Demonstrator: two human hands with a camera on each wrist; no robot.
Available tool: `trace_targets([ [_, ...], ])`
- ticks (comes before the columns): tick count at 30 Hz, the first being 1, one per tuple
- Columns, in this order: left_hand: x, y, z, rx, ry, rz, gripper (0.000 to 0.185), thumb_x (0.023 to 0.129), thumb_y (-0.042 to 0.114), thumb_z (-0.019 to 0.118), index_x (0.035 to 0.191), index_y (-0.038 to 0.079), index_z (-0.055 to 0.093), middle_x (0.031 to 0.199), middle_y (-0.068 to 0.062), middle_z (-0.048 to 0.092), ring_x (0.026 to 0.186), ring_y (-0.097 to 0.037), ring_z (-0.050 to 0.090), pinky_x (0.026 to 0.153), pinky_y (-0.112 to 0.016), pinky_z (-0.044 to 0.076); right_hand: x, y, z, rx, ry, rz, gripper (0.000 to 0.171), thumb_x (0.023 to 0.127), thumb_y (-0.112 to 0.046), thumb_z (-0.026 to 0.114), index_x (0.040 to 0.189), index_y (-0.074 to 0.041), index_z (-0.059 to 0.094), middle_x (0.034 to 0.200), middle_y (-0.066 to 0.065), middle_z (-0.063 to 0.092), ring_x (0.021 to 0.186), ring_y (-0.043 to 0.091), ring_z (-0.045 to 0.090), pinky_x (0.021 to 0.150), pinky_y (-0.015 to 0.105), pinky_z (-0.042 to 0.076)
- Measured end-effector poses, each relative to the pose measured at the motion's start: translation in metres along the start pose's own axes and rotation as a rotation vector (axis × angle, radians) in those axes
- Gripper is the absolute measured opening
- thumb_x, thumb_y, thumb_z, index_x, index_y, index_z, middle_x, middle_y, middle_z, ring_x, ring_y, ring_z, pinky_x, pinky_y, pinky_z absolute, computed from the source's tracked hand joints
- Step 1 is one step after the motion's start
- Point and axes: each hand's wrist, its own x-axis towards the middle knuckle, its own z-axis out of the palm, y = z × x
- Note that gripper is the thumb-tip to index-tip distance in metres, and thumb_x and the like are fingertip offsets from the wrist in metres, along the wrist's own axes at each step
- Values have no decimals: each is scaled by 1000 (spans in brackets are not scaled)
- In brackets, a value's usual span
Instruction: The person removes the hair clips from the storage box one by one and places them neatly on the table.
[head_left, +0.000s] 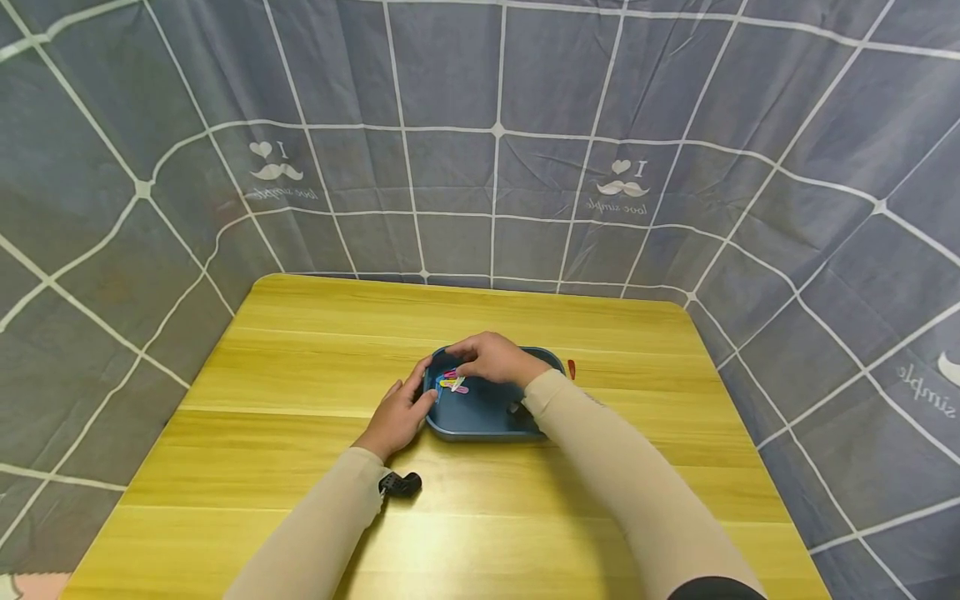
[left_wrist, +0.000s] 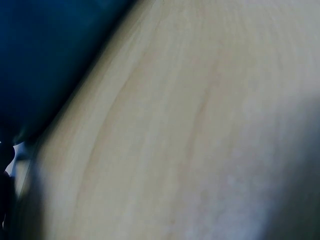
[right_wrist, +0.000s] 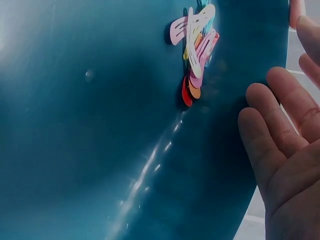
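Note:
A dark blue tray (head_left: 480,421) holds a small pile of colourful snap hair clips (right_wrist: 195,55) in pink, white, orange, red and other colours, near its left end. My right hand (head_left: 495,358) reaches over the tray from the right, its fingertips beside the pile. In the right wrist view its fingers (right_wrist: 270,115) are loosely extended near the tray wall, with no clip between them. My left hand (head_left: 400,417) rests against the tray's left side, with fairly straight fingers and the thumb at the rim. The left wrist view shows only the tray's edge and blurred wood.
One red hair clip (head_left: 572,369) lies on the wooden table (head_left: 315,358), just right of the tray. A black wrist camera (head_left: 401,484) sticks out from the left sleeve. A grey checked curtain (head_left: 450,167) hangs behind the table and along both sides.

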Motion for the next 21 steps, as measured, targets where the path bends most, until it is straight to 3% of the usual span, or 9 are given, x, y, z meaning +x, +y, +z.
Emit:
trace_targets([
  [9, 1, -3, 1, 2, -6, -13, 54, 96, 50, 38, 142, 55, 11, 141, -6, 45, 140, -40, 20, 114, -59, 14, 10, -7, 11, -58, -52, -31, 44, 87, -26, 66, 130, -21, 57, 126, -2, 60, 104, 11, 61, 84, 26, 53],
  [16, 1, -3, 1, -1, -15, -3, 54, 96, 48, 38, 143, 53, 11, 144, -2, 42, 139, -38, 22, 115, -55, 13, 17, -10, 24, -158, -101, -16, 42, 87, -24, 65, 128, -20, 58, 112, -4, 66, 82, 3, 62, 73, 20, 52],
  [21, 0, -2, 0, -7, -16, 1, 54, 97, 47, 39, 142, 53, 11, 144, 0, 41, 139, -38, 23, 116, -53, 13, 21, -7, 32, -232, -95, -14, 40, 86, -25, 67, 126, -23, 60, 111, -6, 66, 92, 6, 62, 81, 24, 53],
])
